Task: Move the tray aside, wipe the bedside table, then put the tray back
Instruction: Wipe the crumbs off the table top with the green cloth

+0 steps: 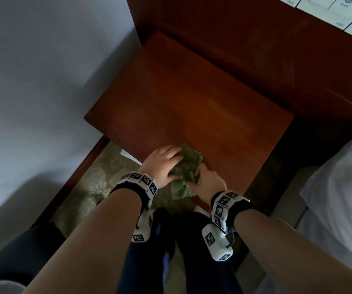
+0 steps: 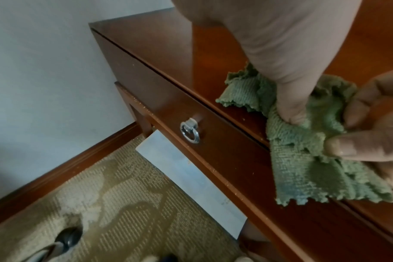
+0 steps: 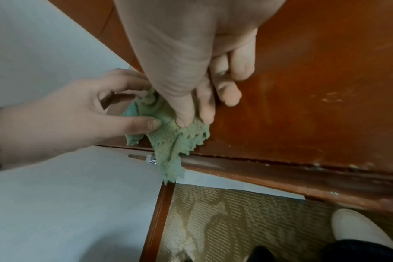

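The brown wooden bedside table (image 1: 192,98) has a bare top; no tray is in any view. A crumpled green cloth (image 1: 184,168) lies at the table's near front edge, one corner hanging over it. My left hand (image 1: 171,166) grips the cloth from the left, thumb pressing it down (image 2: 291,109). My right hand (image 1: 198,177) pinches the cloth from the right, thumb and fingers curled on it (image 3: 191,118). In the right wrist view the left hand (image 3: 79,115) pinches the cloth (image 3: 173,141) between thumb and fingers.
A pale wall (image 1: 32,81) runs along the left, a wooden headboard panel (image 1: 255,49) behind. White bedding (image 1: 344,187) lies right. A drawer with a metal ring pull (image 2: 190,130) sits under the top, a white flat board (image 2: 191,177) below, patterned carpet (image 2: 112,212) on the floor.
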Demonstrator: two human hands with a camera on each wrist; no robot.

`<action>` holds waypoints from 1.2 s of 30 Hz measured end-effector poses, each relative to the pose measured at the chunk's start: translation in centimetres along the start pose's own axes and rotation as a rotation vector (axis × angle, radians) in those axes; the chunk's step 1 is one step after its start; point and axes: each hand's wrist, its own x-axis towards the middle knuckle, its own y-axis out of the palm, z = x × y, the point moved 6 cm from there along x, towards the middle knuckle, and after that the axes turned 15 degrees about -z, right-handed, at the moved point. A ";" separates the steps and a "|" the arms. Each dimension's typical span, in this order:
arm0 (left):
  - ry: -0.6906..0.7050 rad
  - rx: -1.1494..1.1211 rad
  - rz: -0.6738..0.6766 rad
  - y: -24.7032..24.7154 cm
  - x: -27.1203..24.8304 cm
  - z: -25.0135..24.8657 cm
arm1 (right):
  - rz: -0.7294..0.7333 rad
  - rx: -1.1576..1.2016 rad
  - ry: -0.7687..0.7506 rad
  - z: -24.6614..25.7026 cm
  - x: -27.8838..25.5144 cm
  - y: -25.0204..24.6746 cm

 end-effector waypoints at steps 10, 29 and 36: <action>0.021 0.006 -0.055 -2.0 3.1 5.8 | -0.078 -0.026 0.099 5.0 5.6 0.3; -0.111 -0.113 -0.225 -4.4 2.9 12.8 | -0.306 0.134 0.188 8.8 7.6 -3.4; -0.348 -0.141 -0.308 -3.2 -1.5 11.7 | -0.344 0.111 -0.042 8.7 6.9 -2.9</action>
